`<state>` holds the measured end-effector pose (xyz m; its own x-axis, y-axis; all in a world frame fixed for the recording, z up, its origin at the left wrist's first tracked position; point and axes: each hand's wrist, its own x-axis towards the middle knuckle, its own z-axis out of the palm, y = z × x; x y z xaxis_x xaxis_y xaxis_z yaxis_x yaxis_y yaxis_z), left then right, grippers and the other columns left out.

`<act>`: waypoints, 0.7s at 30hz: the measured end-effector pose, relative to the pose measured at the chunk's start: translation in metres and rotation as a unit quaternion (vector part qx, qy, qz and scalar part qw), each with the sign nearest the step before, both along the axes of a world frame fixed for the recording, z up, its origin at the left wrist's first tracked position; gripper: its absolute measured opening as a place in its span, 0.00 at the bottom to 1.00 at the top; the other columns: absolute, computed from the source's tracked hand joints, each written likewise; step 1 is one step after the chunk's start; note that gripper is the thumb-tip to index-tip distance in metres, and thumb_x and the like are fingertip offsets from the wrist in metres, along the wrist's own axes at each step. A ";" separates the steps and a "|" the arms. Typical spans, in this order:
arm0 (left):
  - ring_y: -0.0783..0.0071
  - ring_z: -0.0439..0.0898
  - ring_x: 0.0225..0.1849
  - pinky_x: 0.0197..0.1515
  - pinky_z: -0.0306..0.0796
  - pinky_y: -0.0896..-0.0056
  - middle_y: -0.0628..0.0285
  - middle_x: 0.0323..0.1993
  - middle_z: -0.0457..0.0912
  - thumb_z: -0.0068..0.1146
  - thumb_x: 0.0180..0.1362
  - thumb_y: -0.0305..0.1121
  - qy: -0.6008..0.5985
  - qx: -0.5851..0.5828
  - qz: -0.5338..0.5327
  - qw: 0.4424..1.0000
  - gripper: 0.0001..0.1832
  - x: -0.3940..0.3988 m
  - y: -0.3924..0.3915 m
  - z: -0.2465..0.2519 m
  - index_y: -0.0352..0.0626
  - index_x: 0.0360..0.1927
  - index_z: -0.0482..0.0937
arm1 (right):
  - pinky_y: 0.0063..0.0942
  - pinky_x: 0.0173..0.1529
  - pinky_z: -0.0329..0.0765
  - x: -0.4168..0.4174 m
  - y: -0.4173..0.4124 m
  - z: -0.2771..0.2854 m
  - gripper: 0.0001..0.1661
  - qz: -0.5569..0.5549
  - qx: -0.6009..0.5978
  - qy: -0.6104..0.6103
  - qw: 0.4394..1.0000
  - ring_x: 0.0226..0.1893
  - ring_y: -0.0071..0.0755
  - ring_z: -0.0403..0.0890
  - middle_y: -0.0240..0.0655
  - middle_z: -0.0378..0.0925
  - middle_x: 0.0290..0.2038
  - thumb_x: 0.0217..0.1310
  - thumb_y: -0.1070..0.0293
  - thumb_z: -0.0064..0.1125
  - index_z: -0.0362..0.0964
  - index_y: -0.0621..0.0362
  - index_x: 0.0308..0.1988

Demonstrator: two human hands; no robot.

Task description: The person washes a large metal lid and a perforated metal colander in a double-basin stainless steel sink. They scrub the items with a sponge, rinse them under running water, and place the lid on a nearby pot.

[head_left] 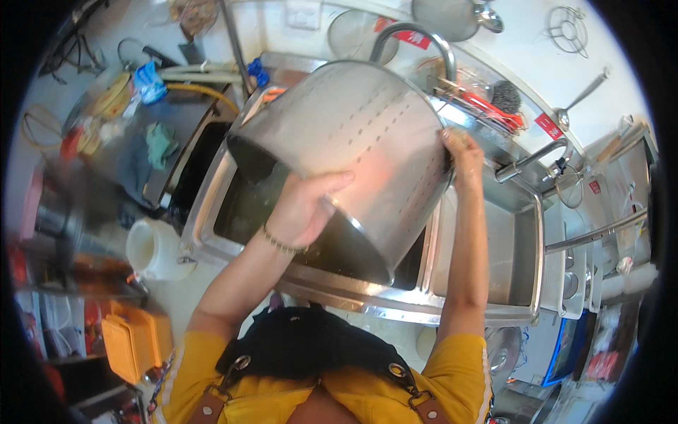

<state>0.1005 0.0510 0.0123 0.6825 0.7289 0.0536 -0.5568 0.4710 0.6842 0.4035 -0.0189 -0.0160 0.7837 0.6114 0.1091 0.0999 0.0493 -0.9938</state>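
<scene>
A large perforated stainless-steel cylinder [318, 116], like a strainer pot, is tipped on its side over the left sink basin [233, 196]. Its open mouth faces the lower left. My left hand [307, 204] grips the rim of that mouth, thumb on the outer wall and fingers inside. At the opposite end, my right hand [462, 153] holds the edge; its fingertips are partly hidden. Murky water [254, 191] lies in the basin beneath the cylinder.
Right of it is a second steel basin [500, 238]. A curved faucet [450, 50] rises behind the cylinder, another faucet [529, 161] at the right. A wire rack [490, 108] holds a scrubber [507, 96]. A white bucket [153, 249] stands at the left near an orange container [132, 339].
</scene>
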 end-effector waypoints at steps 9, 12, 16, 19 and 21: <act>0.54 0.74 0.55 0.60 0.67 0.55 0.45 0.54 0.73 0.44 0.41 0.18 -0.169 -0.117 -0.061 0.977 0.34 -0.064 0.039 -0.025 0.27 0.59 0.63 | 0.21 0.39 0.74 -0.067 0.029 0.086 0.21 0.043 -0.026 -0.164 0.985 0.30 0.23 0.78 0.34 0.81 0.33 0.44 0.66 0.74 0.79 0.65 0.39; 0.51 0.73 0.56 0.61 0.66 0.52 0.42 0.55 0.72 0.43 0.40 0.19 -0.226 -0.147 -0.083 0.959 0.35 -0.084 0.047 -0.043 0.25 0.59 0.62 | 0.21 0.37 0.74 -0.100 0.033 0.113 0.22 0.034 -0.056 -0.211 0.975 0.29 0.24 0.78 0.34 0.81 0.32 0.43 0.66 0.74 0.79 0.66 0.38; 0.62 0.79 0.39 0.49 0.72 0.63 0.51 0.35 0.79 0.45 0.43 0.20 -0.198 -0.170 -0.047 0.964 0.18 -0.104 0.044 -0.036 0.22 0.40 0.73 | 0.21 0.35 0.75 -0.128 0.039 0.127 0.20 0.029 -0.049 -0.243 0.968 0.27 0.25 0.78 0.35 0.81 0.30 0.42 0.68 0.74 0.79 0.65 0.37; 0.60 0.80 0.37 0.48 0.73 0.61 0.49 0.34 0.79 0.45 0.43 0.21 -0.220 -0.168 -0.048 0.960 0.13 -0.114 0.053 -0.050 0.23 0.33 0.74 | 0.22 0.33 0.76 -0.151 0.040 0.145 0.19 0.025 -0.049 -0.246 0.968 0.25 0.25 0.78 0.35 0.80 0.29 0.42 0.70 0.73 0.79 0.66 0.36; 0.59 0.81 0.35 0.47 0.74 0.61 0.47 0.33 0.80 0.46 0.44 0.22 -0.228 -0.159 -0.039 0.960 0.10 -0.121 0.059 -0.049 0.25 0.29 0.75 | 0.21 0.34 0.76 -0.172 0.041 0.161 0.19 0.007 -0.027 -0.251 0.968 0.26 0.26 0.79 0.36 0.80 0.29 0.42 0.70 0.74 0.79 0.65 0.37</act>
